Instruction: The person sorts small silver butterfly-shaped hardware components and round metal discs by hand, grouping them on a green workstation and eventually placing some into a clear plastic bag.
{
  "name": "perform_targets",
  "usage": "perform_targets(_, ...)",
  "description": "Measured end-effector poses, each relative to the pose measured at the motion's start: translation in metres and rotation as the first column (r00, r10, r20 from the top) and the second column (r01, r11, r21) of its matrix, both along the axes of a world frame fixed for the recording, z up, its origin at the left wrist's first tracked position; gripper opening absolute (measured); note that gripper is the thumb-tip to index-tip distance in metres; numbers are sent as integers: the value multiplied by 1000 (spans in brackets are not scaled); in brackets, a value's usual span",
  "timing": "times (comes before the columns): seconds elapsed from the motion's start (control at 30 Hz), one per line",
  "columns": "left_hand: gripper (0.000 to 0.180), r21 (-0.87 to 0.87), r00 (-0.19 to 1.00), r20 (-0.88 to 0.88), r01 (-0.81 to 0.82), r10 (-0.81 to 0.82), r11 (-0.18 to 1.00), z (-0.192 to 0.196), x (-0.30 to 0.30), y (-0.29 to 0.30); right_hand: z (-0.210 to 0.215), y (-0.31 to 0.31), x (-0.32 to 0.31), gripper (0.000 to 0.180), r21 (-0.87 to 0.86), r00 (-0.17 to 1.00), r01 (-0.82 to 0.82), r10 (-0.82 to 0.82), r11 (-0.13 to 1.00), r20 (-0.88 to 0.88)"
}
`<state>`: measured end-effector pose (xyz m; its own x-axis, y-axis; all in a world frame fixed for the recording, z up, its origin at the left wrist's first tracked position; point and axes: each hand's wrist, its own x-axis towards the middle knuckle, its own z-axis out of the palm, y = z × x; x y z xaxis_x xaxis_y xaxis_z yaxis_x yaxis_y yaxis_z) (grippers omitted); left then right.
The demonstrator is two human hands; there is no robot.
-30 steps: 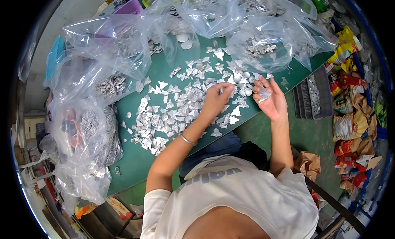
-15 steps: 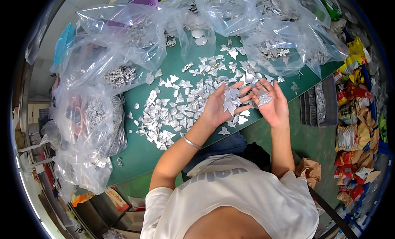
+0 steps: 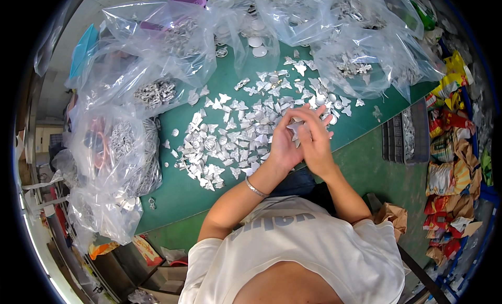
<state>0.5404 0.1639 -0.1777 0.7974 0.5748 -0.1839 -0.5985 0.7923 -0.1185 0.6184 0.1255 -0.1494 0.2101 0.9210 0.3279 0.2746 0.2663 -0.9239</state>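
Observation:
Both my hands meet above the near edge of a green table [image 3: 178, 191]. My left hand [image 3: 283, 144] and my right hand [image 3: 315, 139] press together around a small silver metal piece [image 3: 296, 127], shaped like a star or angel. A silver bangle sits on my left wrist. Just beyond the hands, many similar flat silver pieces [image 3: 238, 131] lie scattered loose across the table.
Clear plastic bags [image 3: 157, 58] of silver parts ring the table at the left and back. More bags [image 3: 361, 58] lie at the back right. A dark tray [image 3: 405, 134] sits at the table's right end. Colourful packets and brown paper [image 3: 449, 163] pile up on the right.
My left hand left the scattered pile and came right to meet my right hand. Both hands now close together on one silver piece nearer my body.

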Motion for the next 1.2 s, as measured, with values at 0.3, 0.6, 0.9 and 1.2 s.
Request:
perform_targets(0.3,36,-92,988,150,-10,24,996,-3,-11,12,15,-11,31,18,-78,793,148,-71,986,606)
perform_targets(0.6,39,-80,994,91,-48,55,996,7,-10,10,0,-9,40,15,-208,972,142,-176,968,-156)
perform_targets(0.9,44,81,983,-20,-182,184,980,2,-13,7,6,-18,22,23,-348,955,39,67,937,288)
perform_targets(1.2,33,-3,971,30,-235,235,972,3,-16,10,1,-17,-30,26,-30,855,83,-56,996,516)
